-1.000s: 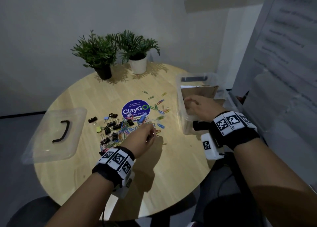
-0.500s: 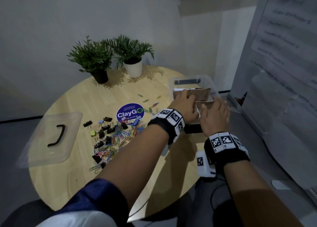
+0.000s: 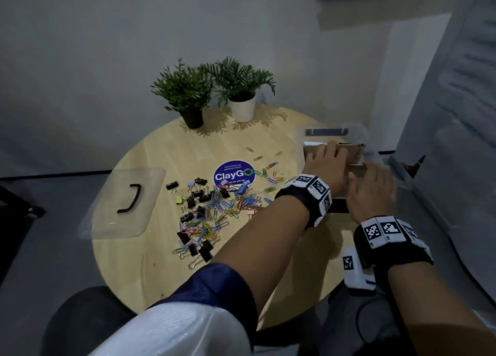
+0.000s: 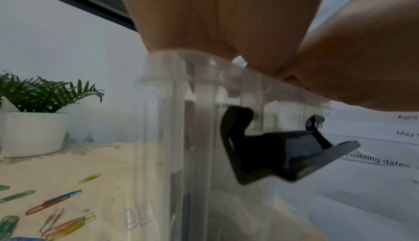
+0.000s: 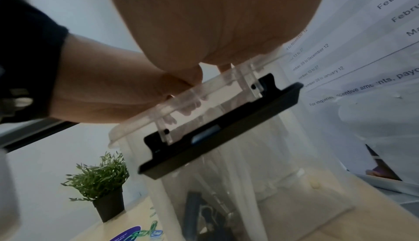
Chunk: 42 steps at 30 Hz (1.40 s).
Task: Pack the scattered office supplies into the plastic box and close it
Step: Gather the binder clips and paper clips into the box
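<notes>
The clear plastic box (image 3: 357, 132) stands at the table's right edge with a brown cardboard piece (image 3: 354, 151) inside. Both hands are over it. My left hand (image 3: 323, 162) reaches in from the left, and its fingertips are hidden behind the card. My right hand (image 3: 373, 189) lies over the near end with fingers spread flat. In the wrist views the palms cover the rim, and the box's black latch (image 4: 272, 155) (image 5: 217, 132) hangs down. A pile of coloured paper clips and black binder clips (image 3: 214, 210) lies mid-table. The clear lid (image 3: 126, 200), with a black handle, sits at the table's left edge.
Two potted plants (image 3: 185, 95) (image 3: 241, 87) stand at the table's far edge. A round blue sticker (image 3: 234, 175) is on the wood. A printed sheet on a board (image 3: 456, 114) rises close to the right of the box.
My left hand has left the clip pile and crossed right to the box. My right hand stayed at the box. The head view has shifted.
</notes>
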Motion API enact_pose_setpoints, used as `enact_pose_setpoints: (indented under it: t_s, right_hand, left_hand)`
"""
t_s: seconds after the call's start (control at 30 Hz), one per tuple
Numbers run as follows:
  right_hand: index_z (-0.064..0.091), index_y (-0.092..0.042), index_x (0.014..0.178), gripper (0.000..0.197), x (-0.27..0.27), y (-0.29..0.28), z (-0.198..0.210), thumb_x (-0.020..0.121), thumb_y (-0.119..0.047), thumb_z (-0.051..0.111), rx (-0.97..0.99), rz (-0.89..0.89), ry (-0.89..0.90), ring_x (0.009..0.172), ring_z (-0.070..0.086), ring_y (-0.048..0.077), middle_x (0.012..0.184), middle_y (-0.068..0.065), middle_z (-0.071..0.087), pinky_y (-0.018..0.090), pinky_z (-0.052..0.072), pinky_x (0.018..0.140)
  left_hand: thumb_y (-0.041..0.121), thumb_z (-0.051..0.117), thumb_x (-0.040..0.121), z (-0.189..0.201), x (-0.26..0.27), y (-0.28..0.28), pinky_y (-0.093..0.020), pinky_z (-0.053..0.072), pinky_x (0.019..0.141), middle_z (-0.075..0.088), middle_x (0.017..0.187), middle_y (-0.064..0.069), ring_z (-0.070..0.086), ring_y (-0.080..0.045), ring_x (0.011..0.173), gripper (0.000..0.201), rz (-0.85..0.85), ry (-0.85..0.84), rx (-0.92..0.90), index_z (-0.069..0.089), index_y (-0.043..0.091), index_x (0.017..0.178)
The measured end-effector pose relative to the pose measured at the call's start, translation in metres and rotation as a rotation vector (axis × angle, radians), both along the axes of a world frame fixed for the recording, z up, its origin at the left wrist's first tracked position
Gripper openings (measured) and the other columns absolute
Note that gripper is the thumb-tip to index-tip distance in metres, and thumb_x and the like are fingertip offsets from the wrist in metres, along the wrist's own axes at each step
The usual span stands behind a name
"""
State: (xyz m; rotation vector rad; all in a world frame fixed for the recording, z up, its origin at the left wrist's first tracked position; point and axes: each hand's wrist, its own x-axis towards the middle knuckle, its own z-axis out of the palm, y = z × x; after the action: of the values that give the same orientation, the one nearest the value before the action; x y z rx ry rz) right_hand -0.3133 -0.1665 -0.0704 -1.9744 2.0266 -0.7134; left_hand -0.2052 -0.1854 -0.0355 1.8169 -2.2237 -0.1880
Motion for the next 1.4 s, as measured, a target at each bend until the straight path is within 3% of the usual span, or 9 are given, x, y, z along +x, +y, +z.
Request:
enact_pose_setpoints:
  t_s: [0.17, 0.33, 0.47, 0.57, 0.67, 0.97, 1.07, 1.2, 1.4]
  right_hand:
    - [0.04, -0.003, 0.136, 0.052, 0.017, 0.01, 0.013, 0.092, -0.031, 0.038, -0.096, 0.099, -0.015, 0.139, 0.026, 0.037, 0.146, 0.02, 0.038, 0.051, 0.021, 0.116]
    - [0.058, -0.009, 0.117, 0.031, 0.089, 0.053, 0.022, 0.087, -0.016, 0.052, -0.234, 0.44, -0.058, 0.131, 0.037, 0.033, 0.132, 0.013, 0.048, 0.045, 0.032, 0.11]
    - [0.059, -0.015, 0.11, 0.02, 0.155, 0.102, 0.008, 0.094, -0.019, 0.047, 0.009, 0.82, -0.001, 0.113, 0.046, 0.016, 0.119, 0.0, 0.051, 0.028, 0.042, 0.093]
    - [0.05, -0.015, 0.124, 0.031, 0.196, 0.123, -0.016, 0.094, -0.025, 0.049, 0.186, 1.005, 0.209, 0.121, 0.044, 0.02, 0.133, 0.002, 0.042, 0.034, 0.049, 0.091]
    - [0.044, -0.014, 0.129, 0.04, 0.218, 0.129, -0.038, 0.092, -0.027, 0.054, 0.291, 1.031, 0.393, 0.129, 0.036, 0.028, 0.141, 0.007, 0.032, 0.042, 0.05, 0.09]
    - [0.05, -0.008, 0.119, 0.025, 0.201, 0.121, -0.061, 0.097, -0.014, 0.041, 0.254, 1.037, 0.451, 0.115, 0.044, 0.029, 0.133, 0.011, 0.037, 0.04, 0.045, 0.084]
    - [0.048, -0.01, 0.115, 0.025, 0.193, 0.119, -0.062, 0.091, -0.008, 0.044, 0.272, 1.014, 0.35, 0.112, 0.043, 0.028, 0.122, 0.009, 0.045, 0.036, 0.04, 0.088]
    - [0.037, -0.017, 0.091, 0.021, 0.189, 0.117, -0.058, 0.08, -0.001, 0.046, 0.329, 0.839, 0.108, 0.092, 0.038, 0.022, 0.095, 0.0, 0.042, 0.032, 0.034, 0.075]
    - [0.04, -0.015, 0.124, 0.034, 0.199, 0.122, -0.068, 0.093, -0.027, 0.047, 0.382, 0.808, 0.227, 0.11, 0.044, 0.027, 0.12, 0.007, 0.045, 0.035, 0.04, 0.09]
  left_hand:
    - [0.023, 0.049, 0.089, 0.017, 0.055, 0.05, -0.042, 0.038, 0.096, 0.044, 0.126, -0.009, 0.042, -0.028, 0.115, 0.035, 0.044, 0.192, -0.094, 0.048, 0.014, 0.123]
    - [0.019, 0.05, 0.092, -0.005, 0.178, 0.133, -0.034, 0.045, 0.093, 0.054, 0.119, -0.002, 0.053, -0.019, 0.108, 0.021, 0.237, 0.205, 0.093, 0.057, 0.018, 0.112]
    - [0.029, 0.056, 0.09, -0.034, 0.245, 0.184, -0.035, 0.052, 0.083, 0.062, 0.11, -0.001, 0.061, -0.02, 0.095, 0.018, 0.439, 0.026, 0.39, 0.061, 0.022, 0.105]
    - [0.034, 0.062, 0.083, -0.052, 0.256, 0.201, -0.035, 0.052, 0.081, 0.061, 0.105, 0.001, 0.061, -0.02, 0.094, 0.021, 0.471, 0.018, 0.456, 0.064, 0.024, 0.103]
    - [0.034, 0.062, 0.079, -0.066, 0.252, 0.202, -0.035, 0.051, 0.078, 0.054, 0.102, 0.001, 0.06, -0.023, 0.096, 0.025, 0.449, 0.004, 0.445, 0.063, 0.026, 0.103]
    - [0.038, 0.052, 0.087, -0.088, 0.24, 0.204, -0.034, 0.046, 0.076, 0.057, 0.104, 0.001, 0.054, -0.021, 0.102, 0.021, 0.462, -0.042, 0.265, 0.065, 0.025, 0.097]
    - [0.036, 0.056, 0.086, -0.085, 0.242, 0.204, -0.033, 0.044, 0.081, 0.057, 0.108, 0.001, 0.05, -0.02, 0.106, 0.021, 0.43, -0.007, 0.312, 0.064, 0.023, 0.099]
    - [0.038, 0.062, 0.083, -0.084, 0.243, 0.209, -0.034, 0.047, 0.08, 0.053, 0.113, 0.002, 0.05, -0.02, 0.108, 0.029, 0.481, -0.002, 0.323, 0.056, 0.024, 0.107]
    - [0.033, 0.061, 0.086, -0.091, 0.239, 0.215, -0.034, 0.049, 0.08, 0.059, 0.109, -0.002, 0.059, -0.022, 0.1, 0.019, 0.503, 0.05, 0.336, 0.06, 0.021, 0.101]
